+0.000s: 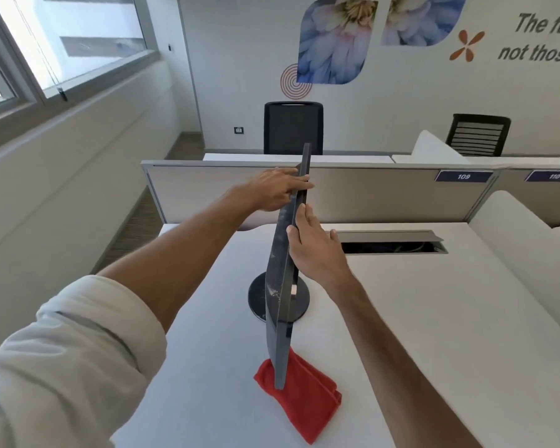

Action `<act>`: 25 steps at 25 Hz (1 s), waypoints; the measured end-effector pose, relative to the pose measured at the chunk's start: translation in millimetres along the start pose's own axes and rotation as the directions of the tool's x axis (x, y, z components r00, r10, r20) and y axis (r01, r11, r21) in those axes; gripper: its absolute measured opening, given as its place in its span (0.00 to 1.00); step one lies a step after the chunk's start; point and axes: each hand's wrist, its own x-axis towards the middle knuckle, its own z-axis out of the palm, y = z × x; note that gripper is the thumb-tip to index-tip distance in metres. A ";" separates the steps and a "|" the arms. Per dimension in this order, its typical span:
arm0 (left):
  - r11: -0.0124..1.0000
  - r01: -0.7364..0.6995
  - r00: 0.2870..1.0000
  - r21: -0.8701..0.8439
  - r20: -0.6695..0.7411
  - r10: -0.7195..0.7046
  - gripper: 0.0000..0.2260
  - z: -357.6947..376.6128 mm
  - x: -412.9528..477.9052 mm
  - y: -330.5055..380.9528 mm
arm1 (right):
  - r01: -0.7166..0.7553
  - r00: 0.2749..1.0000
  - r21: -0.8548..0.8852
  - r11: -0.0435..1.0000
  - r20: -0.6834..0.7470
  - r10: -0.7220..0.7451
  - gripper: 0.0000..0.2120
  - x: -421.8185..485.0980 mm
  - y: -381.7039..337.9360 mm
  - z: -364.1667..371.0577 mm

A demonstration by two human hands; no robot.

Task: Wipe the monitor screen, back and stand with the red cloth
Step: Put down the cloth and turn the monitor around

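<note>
thin dark monitor (280, 286) edge-on on white surface (434, 318) | left hand (269, 189) fingers grip its top edge | right hand (317, 250) fingers straight, flat on its right face | folded red cloth (311, 405) near

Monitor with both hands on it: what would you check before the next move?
1. Grip: left hand holds the monitor by its top edge, right hand rests against it lower down: ok.
2. Footing: stand base flat on the desk: ok.
3. Cloth in hand: not ok, the red cloth lies on the desk below the monitor's near corner.
4. Near corner lifted off the red cloth: cannot tell.
</note>
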 end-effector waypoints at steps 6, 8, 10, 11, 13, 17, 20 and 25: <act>0.996 -0.035 0.999 0.083 -0.022 0.037 0.25 3.0 -5.3 -2.7 | 0.020 0.998 -0.110 0.994 0.062 -0.013 0.30 -2.3 3.1 -13.1; 0.993 -0.039 0.998 0.109 -0.037 0.043 0.26 3.4 -5.8 -2.7 | 0.028 0.997 -0.136 0.990 0.081 -0.017 0.30 -2.6 7.7 -18.1; 0.989 -0.028 0.998 0.146 -0.045 0.035 0.26 3.4 -6.6 -1.4 | 0.042 0.994 -0.160 0.986 0.105 -0.025 0.30 -1.1 11.5 -23.1; 0.986 -0.024 0.998 0.163 -0.050 0.033 0.26 4.0 -6.2 -1.6 | 0.050 0.993 -0.172 0.984 0.116 -0.030 0.30 0.1 12.8 -25.2; 0.982 -0.014 0.998 0.189 -0.060 0.026 0.27 5.4 -7.1 -4.3 | 0.069 0.989 -0.197 0.978 0.142 -0.041 0.30 2.1 14.4 -28.7; 0.973 0.021 0.996 0.232 -0.089 0.000 0.27 9.2 -11.2 -10.6 | 0.108 0.981 -0.275 0.955 0.183 -0.058 0.29 4.9 17.6 -40.1; 0.971 0.060 0.993 0.231 -0.110 -0.035 0.27 10.7 -13.9 -11.3 | 0.137 0.977 -0.335 0.932 0.200 -0.071 0.28 9.5 24.2 -52.2; 0.964 0.084 0.990 0.254 -0.132 -0.051 0.26 12.4 -19.4 -22.8 | 0.080 0.986 -0.323 0.943 0.164 -0.027 0.27 13.4 47.3 -71.4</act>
